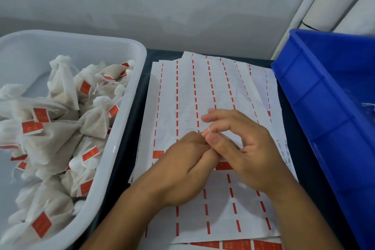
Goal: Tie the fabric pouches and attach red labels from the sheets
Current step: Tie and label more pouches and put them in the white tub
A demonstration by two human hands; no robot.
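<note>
Several white label sheets (213,91) lie stacked on the dark table, most of their red labels gone and only red dashes left. Single red labels (223,166) remain beside my hands, and one more red label (158,154) sits at the sheet's left edge. My left hand (178,168) rests knuckles-up on the sheets with its fingers curled under and their tips hidden. My right hand (241,148) meets it fingertip to fingertip. Its thumb and forefinger pinch a thin pale sliver (208,131); I cannot tell whether that is a label edge or a string.
A white tub (129,50) on the left holds several tied fabric pouches (60,128) with red labels. A blue crate (304,95) stands at the right, a loose white thread inside it. A grey wall rises behind the table.
</note>
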